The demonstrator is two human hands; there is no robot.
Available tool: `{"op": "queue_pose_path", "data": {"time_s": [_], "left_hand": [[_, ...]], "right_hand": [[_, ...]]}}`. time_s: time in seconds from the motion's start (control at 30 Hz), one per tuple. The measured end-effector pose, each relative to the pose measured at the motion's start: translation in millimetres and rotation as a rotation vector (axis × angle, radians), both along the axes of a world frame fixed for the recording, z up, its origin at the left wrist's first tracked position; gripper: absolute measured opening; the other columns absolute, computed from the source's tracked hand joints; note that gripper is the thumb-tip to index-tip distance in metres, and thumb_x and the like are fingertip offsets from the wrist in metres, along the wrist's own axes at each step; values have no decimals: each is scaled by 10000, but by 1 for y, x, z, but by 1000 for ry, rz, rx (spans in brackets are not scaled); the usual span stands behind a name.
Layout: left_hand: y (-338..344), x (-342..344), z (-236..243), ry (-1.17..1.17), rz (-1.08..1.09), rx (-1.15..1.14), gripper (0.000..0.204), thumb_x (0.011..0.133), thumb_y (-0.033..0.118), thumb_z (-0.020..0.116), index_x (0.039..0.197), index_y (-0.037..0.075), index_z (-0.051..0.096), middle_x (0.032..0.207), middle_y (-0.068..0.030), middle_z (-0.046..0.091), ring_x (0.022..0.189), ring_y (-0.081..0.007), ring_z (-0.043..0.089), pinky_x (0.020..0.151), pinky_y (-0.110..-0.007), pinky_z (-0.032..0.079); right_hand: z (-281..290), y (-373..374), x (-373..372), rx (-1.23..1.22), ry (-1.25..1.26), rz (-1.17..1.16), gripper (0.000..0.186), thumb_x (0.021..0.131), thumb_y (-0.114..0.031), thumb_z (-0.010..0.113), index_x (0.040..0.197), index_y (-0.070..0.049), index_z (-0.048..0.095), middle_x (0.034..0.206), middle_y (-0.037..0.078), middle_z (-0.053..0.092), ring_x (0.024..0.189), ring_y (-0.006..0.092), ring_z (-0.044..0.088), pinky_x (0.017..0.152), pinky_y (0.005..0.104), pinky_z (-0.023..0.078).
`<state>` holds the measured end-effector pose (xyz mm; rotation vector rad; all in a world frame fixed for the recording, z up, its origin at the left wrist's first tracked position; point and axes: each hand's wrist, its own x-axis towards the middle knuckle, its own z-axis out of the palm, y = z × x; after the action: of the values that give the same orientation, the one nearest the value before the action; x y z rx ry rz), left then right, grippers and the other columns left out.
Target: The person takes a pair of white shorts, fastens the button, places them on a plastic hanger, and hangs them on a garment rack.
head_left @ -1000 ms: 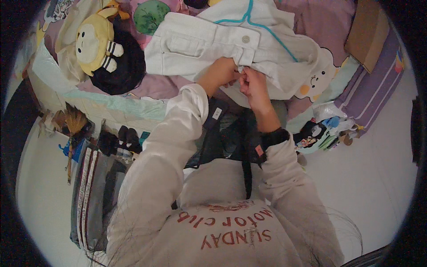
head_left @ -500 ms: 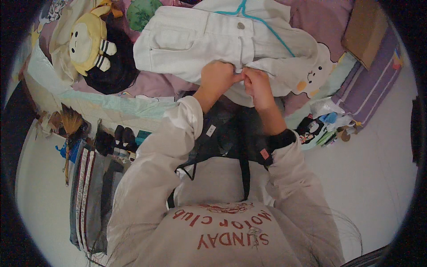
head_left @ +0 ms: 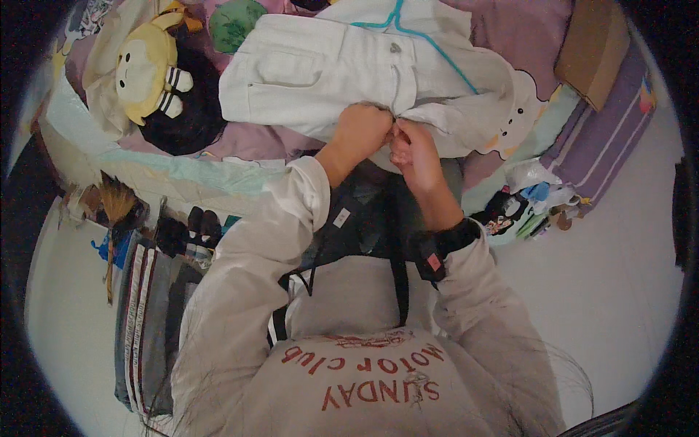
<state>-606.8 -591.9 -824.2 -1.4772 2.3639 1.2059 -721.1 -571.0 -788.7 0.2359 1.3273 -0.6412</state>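
White denim bottoms (head_left: 291,98) lie on the bed, with a front pocket, a metal button and an unfastened fly. At the lower part of the fly, my left hand (head_left: 362,134) is closed on the cloth. Right beside it, my right hand (head_left: 416,151) pinches at the same spot with bent fingers. The hands touch or nearly touch, and whether a zip pull is between the fingertips is hidden. A turquoise hanger (head_left: 437,45) lies across the top of the white cloth.
Left of the garment sit a yellow plush toy (head_left: 145,69) and a black round item (head_left: 191,109). A cardboard box (head_left: 593,54) and a purple striped cloth (head_left: 604,146) are at the right. A broom (head_left: 113,200) and a grey bag (head_left: 142,320) stand lower left.
Both hands have come slightly nearer to me along the fly. My right hand has turned a little and its wrist has dropped. The garment has shifted slightly at the fly.
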Motion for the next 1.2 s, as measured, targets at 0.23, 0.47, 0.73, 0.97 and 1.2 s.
{"op": "queue_pose_path", "data": {"time_s": [0.23,0.47,0.73,0.97,1.2], "left_hand": [[-1,4,6,-44,-67,99,158,624,218,582,658,63,585,626,-117,573,612,-265,574,541,-366,458],[-2,5,2,-26,39,170,232,641,284,593,677,56,577,677,-113,577,645,-254,576,572,-352,458],[-9,0,11,-79,147,192,218,636,272,595,707,66,595,703,-93,574,646,-254,571,568,-360,459],[0,1,-2,-56,169,183,205,635,274,596,700,80,605,704,-92,574,649,-250,572,564,-360,460],[1,-5,-5,-108,229,193,160,643,238,581,660,80,592,695,-105,585,639,-249,580,560,-355,463]], "right_hand": [[3,-14,8,-135,121,-70,219,780,-193,451,592,-83,431,470,-35,335,380,49,282,336,201,197],[4,-40,14,-278,428,114,214,792,-174,437,649,-25,494,509,9,432,431,73,397,393,207,298],[-6,-49,30,-360,587,108,206,807,-173,420,702,-17,503,530,20,466,460,56,381,415,185,276],[-22,-40,17,-473,668,457,233,828,-180,394,732,-5,516,573,55,543,444,47,375,416,188,293],[-26,-41,26,-430,767,419,218,820,-150,408,723,-7,540,619,77,560,562,163,557,528,275,415]]}}
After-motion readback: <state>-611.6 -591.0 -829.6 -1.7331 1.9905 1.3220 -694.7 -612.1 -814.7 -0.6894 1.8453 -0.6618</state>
